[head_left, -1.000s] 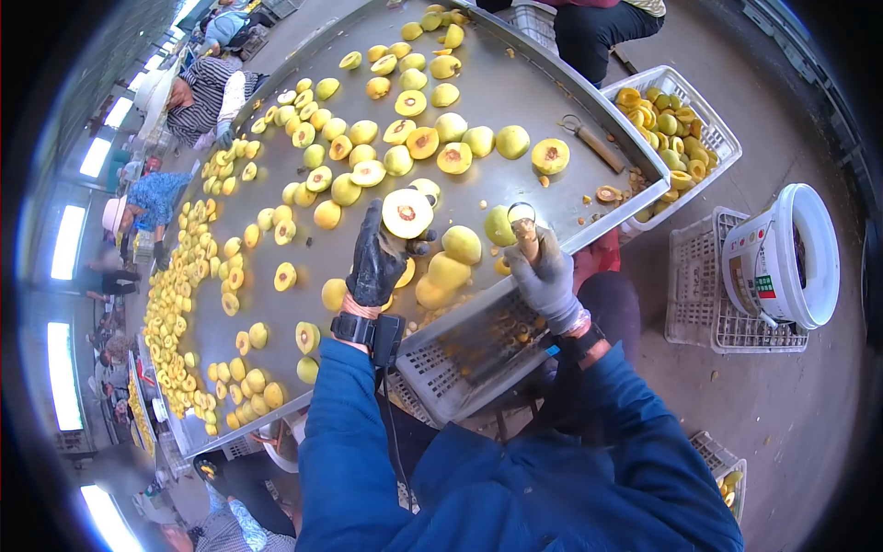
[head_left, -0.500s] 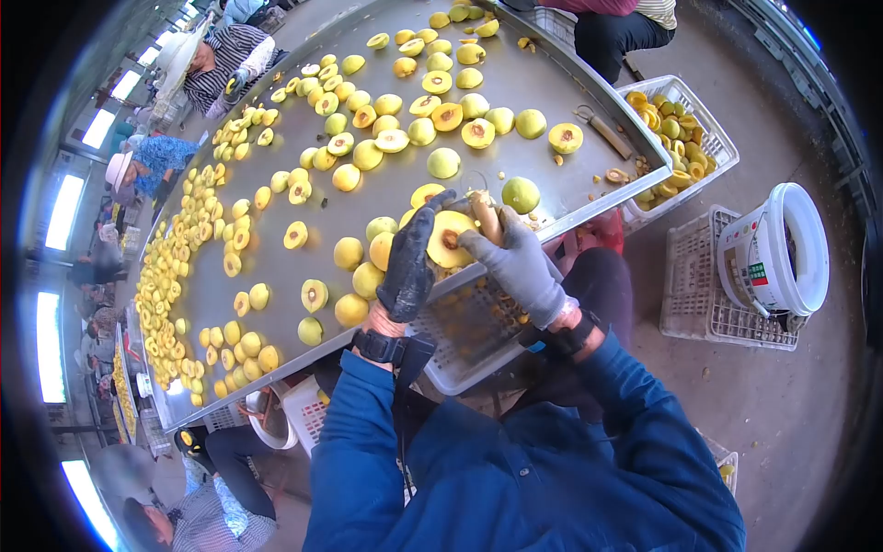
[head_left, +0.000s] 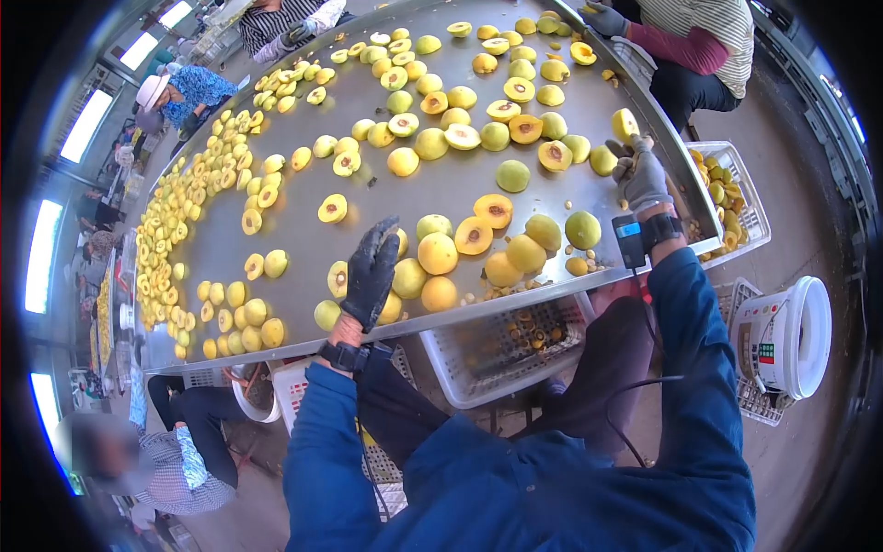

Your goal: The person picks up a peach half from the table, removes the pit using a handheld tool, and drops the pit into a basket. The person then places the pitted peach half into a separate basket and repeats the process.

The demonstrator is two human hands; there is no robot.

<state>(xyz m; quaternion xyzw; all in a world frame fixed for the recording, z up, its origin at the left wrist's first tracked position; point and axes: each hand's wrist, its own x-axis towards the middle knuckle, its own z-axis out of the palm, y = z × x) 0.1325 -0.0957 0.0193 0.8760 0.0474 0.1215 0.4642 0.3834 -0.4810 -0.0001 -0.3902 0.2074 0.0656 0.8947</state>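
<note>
My left hand, in a black glove, is stretched out flat over whole-looking yellow peaches at the table's near edge. Its fingers are straight and hold nothing. Just right of it sits a round peach, with cut peach halves beyond. My right hand, in a grey glove, reaches to the right side of the table, its fingers curled. A peach half stands at its fingertips, cut face partly showing. The palm side is hidden. Left of that hand lies another peach.
Peaches cover much of the metal table, whose raised rim runs before me. Under it sits a white crate with scraps. At right stand a crate of peach pieces and a white bucket. A co-worker's gloved hand is across the corner.
My hands have moved apart. The left has let go of its peach half; the right has moved right and away from me, and the wooden-handled tool it held no longer shows.
</note>
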